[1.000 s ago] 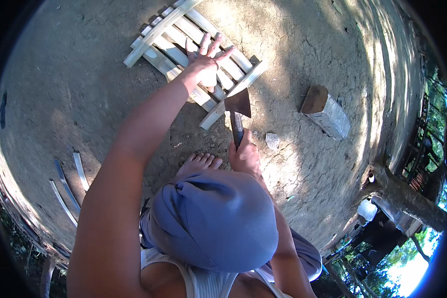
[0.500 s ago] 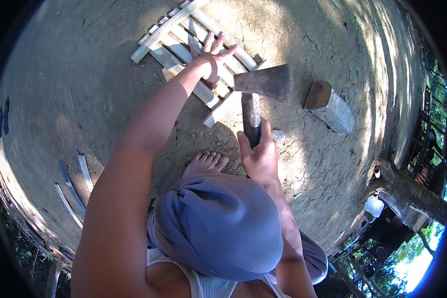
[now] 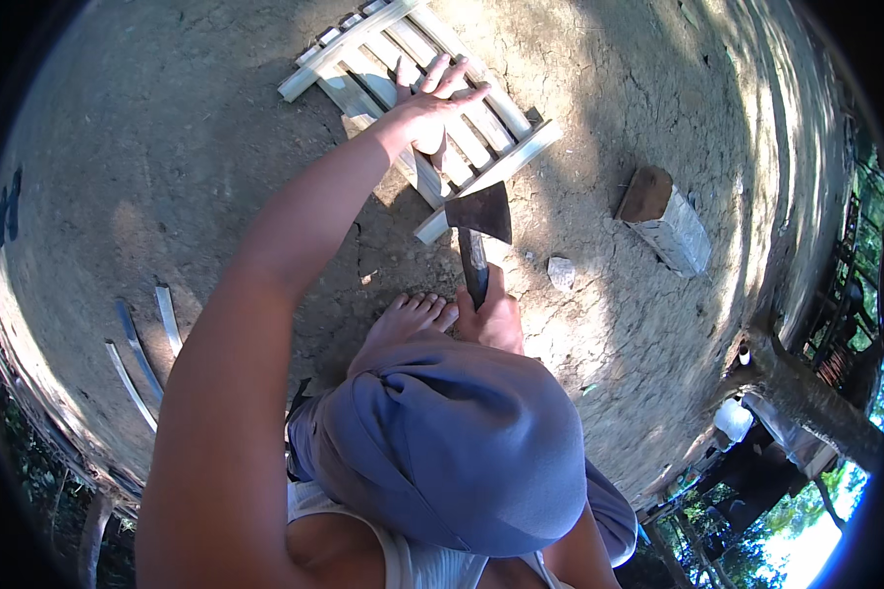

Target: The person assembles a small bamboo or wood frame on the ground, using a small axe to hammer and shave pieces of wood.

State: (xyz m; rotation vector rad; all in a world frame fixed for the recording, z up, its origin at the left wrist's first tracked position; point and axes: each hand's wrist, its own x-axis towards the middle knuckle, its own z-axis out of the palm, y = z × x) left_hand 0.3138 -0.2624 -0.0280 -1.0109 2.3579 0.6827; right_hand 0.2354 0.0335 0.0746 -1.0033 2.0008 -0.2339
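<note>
A slatted frame of pale wood (image 3: 360, 95), with a crosspiece at each end, lies on bare ground ahead of me. On its slats my left hand (image 3: 428, 115) rests with fingers spread. My right hand (image 3: 496, 322) is wrapped round the dark handle of a hatchet (image 3: 482, 211), close to my bare foot (image 3: 408, 319). The hatchet's metal head overlaps the frame's near crosspiece in view; whether they touch, I cannot tell. Part of my right hand and forearm is hidden behind my knee in grey-blue cloth (image 3: 452, 442).
A squared wood block (image 3: 673, 231) lies to the right, with a pale stone-like piece (image 3: 561, 273) nearer me. Several thin strips (image 3: 169, 321) lie at left. A thick branch or trunk (image 3: 815, 393) stands at the far right edge.
My right hand has drawn the hatchet down and left, toward me and the frame's near crosspiece. My left hand stays spread on the slats. The whole view has shifted slightly.
</note>
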